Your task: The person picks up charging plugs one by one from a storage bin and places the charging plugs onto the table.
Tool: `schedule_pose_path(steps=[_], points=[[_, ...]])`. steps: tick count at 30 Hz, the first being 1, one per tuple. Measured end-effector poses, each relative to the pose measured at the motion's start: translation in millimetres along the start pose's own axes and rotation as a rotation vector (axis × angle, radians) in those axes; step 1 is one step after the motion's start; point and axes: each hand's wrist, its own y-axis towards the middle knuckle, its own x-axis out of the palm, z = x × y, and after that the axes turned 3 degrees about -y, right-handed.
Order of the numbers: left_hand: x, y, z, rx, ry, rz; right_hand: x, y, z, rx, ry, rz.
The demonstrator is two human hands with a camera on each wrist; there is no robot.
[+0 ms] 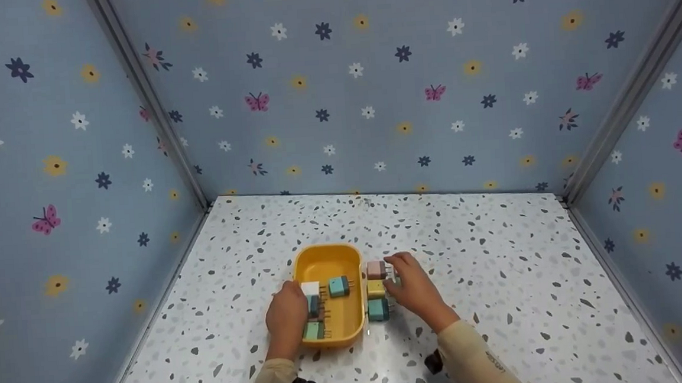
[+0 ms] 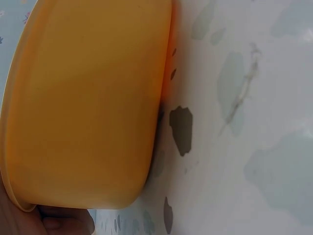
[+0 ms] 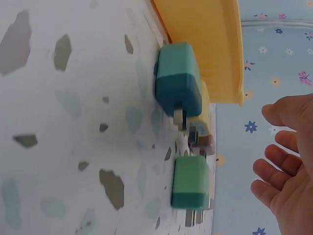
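A yellow plastic basket [image 1: 333, 341] stands on the table, and my left hand [image 1: 287, 314] grips its left rim. In the left wrist view, fingers [image 2: 68, 223] curl around the rim beside the basket's outer wall. Several plug adapters with metal prongs lie inside, among them a light blue plug [image 1: 338, 286] and a green plug [image 1: 313, 330]. Along the basket's right side sit a pink plug [image 1: 376, 269], a yellow plug [image 1: 376, 288] and a teal plug [image 3: 178, 78]. My right hand [image 3: 288, 161] hovers beside them, fingers loosely bent and holding nothing. Another green plug [image 3: 190, 181] shows below it.
The white speckled table [image 1: 499, 264] extends around the basket. Blue floral panels [image 1: 359, 95] rise at the back and both sides, with metal posts [image 1: 152, 102] at the corners. Small black devices [image 1: 433, 362] sit by both wrists.
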Motion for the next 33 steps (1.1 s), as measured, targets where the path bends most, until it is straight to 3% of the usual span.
schedule_pose_path(steps=[11, 33], points=[[-0.4, -1.2, -0.1, 0.004, -0.023, 0.005, 7.3, 2.5, -21.4, -0.061, 0.058, 0.008], [1.2, -2.9, -0.8, 0.015, -0.007, 0.029, 34.8, -3.8, -64.7, -0.106, 0.113, -0.103]])
